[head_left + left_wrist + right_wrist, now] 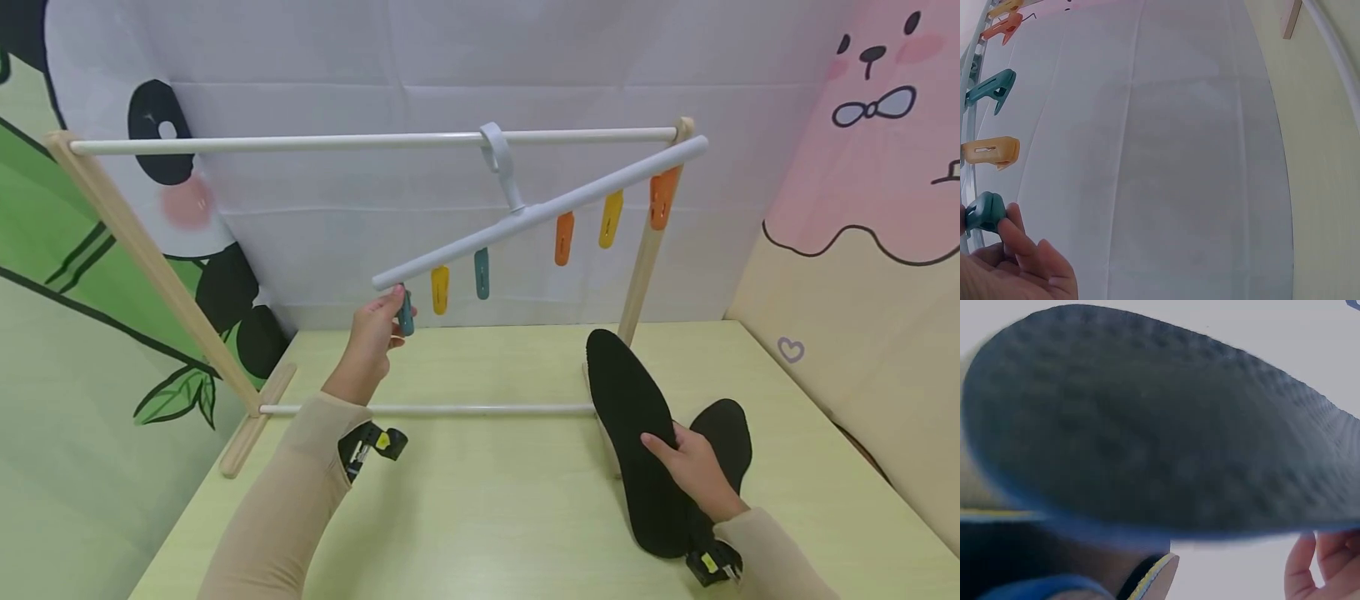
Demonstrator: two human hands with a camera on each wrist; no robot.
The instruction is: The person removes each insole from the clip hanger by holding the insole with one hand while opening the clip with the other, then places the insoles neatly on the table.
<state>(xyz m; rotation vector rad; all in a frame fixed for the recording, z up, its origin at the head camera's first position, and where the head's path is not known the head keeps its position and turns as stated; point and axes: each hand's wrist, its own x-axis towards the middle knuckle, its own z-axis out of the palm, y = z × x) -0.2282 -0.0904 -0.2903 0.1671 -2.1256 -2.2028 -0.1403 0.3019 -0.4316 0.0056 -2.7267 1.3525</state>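
My left hand pinches the teal clothespin at the low left end of a white clip hanger. In the left wrist view, thumb and fingertips press on the teal clothespin from both sides. The hanger hooks over the upper white rod and tilts, its right end higher. My right hand grips a black shoe insole upright, thumb across its face. A second black insole shows behind that hand. Close up, the insole fills most of the right wrist view, with fingers at its lower edge.
Yellow, teal and orange clothespins hang along the hanger bar. A wooden rack with an upper rod and a lower rod stands on the pale table. Printed cloth surrounds it.
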